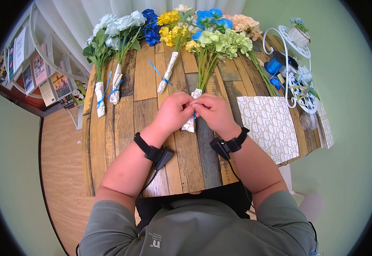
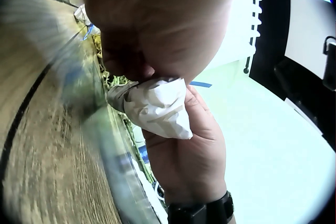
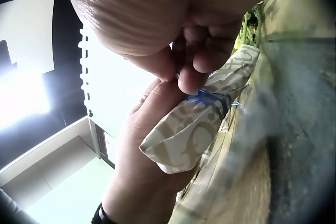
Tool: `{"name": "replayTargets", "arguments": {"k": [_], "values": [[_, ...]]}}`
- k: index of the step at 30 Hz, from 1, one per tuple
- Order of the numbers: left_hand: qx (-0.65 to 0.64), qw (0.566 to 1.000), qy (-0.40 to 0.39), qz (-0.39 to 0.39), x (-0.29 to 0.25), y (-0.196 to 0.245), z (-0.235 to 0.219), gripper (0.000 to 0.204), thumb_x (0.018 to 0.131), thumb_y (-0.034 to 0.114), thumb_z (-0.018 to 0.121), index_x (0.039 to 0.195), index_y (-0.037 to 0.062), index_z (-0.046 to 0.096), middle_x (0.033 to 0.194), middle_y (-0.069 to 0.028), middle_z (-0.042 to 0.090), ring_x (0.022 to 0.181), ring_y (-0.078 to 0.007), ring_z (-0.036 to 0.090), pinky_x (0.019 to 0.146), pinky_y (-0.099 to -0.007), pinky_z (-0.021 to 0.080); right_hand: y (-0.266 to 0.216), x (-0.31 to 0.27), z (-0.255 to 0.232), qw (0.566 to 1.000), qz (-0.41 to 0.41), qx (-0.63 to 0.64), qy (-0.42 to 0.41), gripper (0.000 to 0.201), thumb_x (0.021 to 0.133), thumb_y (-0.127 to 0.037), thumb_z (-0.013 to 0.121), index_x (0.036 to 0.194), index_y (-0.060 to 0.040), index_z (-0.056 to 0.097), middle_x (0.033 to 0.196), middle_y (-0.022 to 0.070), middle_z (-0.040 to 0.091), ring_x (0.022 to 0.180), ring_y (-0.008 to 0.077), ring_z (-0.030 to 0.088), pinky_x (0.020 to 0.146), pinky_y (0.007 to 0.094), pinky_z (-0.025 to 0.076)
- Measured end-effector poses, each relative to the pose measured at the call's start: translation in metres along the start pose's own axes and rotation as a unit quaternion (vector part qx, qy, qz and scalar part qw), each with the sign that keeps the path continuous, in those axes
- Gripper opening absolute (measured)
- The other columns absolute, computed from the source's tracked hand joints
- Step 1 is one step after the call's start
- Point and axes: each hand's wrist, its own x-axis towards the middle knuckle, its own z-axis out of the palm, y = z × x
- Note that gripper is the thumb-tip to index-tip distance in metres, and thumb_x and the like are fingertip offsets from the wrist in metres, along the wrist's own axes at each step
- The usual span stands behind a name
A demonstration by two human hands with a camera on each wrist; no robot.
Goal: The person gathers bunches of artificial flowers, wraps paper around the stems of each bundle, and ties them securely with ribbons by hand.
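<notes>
Stems of a bouquet of green and blue artificial flowers (image 1: 226,43) are wrapped at the bottom in patterned paper (image 3: 181,132), lying in front of me. A blue ribbon (image 3: 210,98) is tied around this wrap. My left hand (image 1: 175,112) and right hand (image 1: 215,113) meet over the wrap, fingertips together. Each pinches the ribbon between thumb and fingers. In the left wrist view a loose ribbon end (image 2: 201,84) sticks out beside the folded paper (image 2: 160,106). Much of the knot is hidden behind fingers.
Several wrapped bouquets with ribbons, such as a yellow one (image 1: 169,70) and a pale blue one (image 1: 117,85), lie at the back and left. A patterned paper sheet (image 1: 269,128) is at right, near a blue ribbon spool (image 1: 273,66) and a white metal stand (image 1: 294,87).
</notes>
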Motion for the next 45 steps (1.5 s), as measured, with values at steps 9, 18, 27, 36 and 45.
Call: {"name": "replayTargets", "arguments": {"k": [9,18,27,36,45], "values": [[-0.067,0.994,-0.013,-0.082,0.000,-0.010,0.004,0.010,0.083,0.009,0.070,0.082,-0.0002,0.068,0.073,-0.0076,0.061,0.067,-0.0173,0.058,0.064,-0.0318,0.048,-0.001,0.000,0.000,0.998,-0.031,-0.050,0.014,0.012,0.090,-0.004,0.068,0.097,0.0033,0.073,0.085,0.0087,0.064,0.074,0.0170,0.063,0.067,0.0291,0.050],[-0.245,0.942,-0.118,-0.199,0.003,-0.015,-0.010,0.011,0.088,0.007,0.065,0.095,0.0002,0.071,0.079,0.0005,0.065,0.070,-0.0086,0.057,0.065,-0.0254,0.048,0.003,0.000,0.000,0.999,0.020,0.050,0.011,0.012,0.093,-0.002,0.064,0.098,0.0065,0.071,0.090,0.0072,0.063,0.070,0.0120,0.063,0.065,0.0248,0.051],[-0.352,0.897,-0.150,-0.220,0.005,-0.015,-0.016,0.011,0.093,0.010,0.063,0.096,0.0017,0.069,0.090,-0.0017,0.069,0.074,-0.0087,0.059,0.069,-0.0226,0.047,0.006,0.003,-0.004,0.994,0.058,0.096,-0.003,0.012,0.094,-0.003,0.063,0.098,0.0058,0.071,0.095,0.0069,0.065,0.072,0.0112,0.064,0.066,0.0246,0.051],[-0.177,0.969,-0.080,-0.150,0.003,-0.007,-0.007,0.010,0.088,0.009,0.073,0.085,0.0024,0.067,0.076,0.0016,0.064,0.071,-0.0058,0.057,0.064,-0.0250,0.048,0.003,0.002,-0.005,0.997,0.038,0.065,-0.004,0.011,0.093,-0.003,0.065,0.096,0.0044,0.072,0.087,0.0055,0.063,0.070,0.0115,0.062,0.065,0.0254,0.050],[-0.028,0.999,-0.016,-0.008,0.000,-0.009,-0.001,0.013,0.085,0.013,0.073,0.086,-0.0001,0.069,0.072,-0.0010,0.063,0.065,-0.0092,0.058,0.060,-0.0274,0.047,-0.002,0.001,-0.002,0.999,-0.020,-0.031,-0.006,0.008,0.091,-0.003,0.066,0.093,0.0031,0.071,0.082,0.0062,0.060,0.073,0.0152,0.060,0.065,0.0287,0.048]]}}
